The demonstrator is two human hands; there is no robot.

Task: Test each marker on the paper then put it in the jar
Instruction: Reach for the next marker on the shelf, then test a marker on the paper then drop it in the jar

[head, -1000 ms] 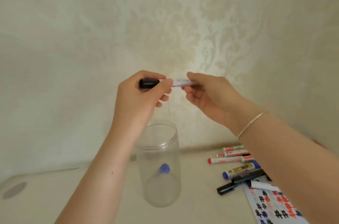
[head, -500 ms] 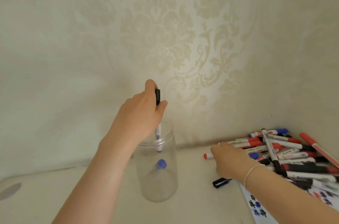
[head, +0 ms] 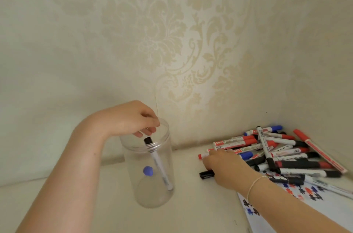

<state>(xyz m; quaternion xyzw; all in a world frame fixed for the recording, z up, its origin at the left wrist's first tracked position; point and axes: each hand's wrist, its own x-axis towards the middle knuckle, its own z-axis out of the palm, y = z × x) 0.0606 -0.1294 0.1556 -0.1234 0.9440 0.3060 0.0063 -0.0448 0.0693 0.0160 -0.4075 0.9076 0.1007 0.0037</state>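
Surface: a pale cream tabletop [head: 200, 213] is running up to the wall and filling the lower part of the view.
Room: cream wallpaper with a faded floral damask pattern [head: 152, 28] is covering the wall behind and wrapping round a corner at the right.
Left hand: the left hand [head: 129, 120] is hovering over the mouth of the jar, its fingers loosely curled and gripping nothing; the fingertips are hanging just above the marker's cap.
Jar: a tall clear plastic jar [head: 133, 166] is standing upright on the tabletop, left of centre.
Marker in jar: a slim white marker with a black cap [head: 158, 166] is leaning inside the jar, cap up near the rim, its lower end at the bottom; a blue cap [head: 148, 171] is showing beside it.
Right hand: the right hand [head: 223, 166] is reaching palm down to the near edge of the pile, its fingers curling over a black-capped marker [head: 206, 174] lying on the tabletop; whether they are gripping it I cannot tell.
Pile: a heap of red, blue and black whiteboard markers [head: 277, 150] is lying in the corner.
Paper: a white sheet with red, blue and black scribbles [head: 305, 198] is lying under the right forearm.
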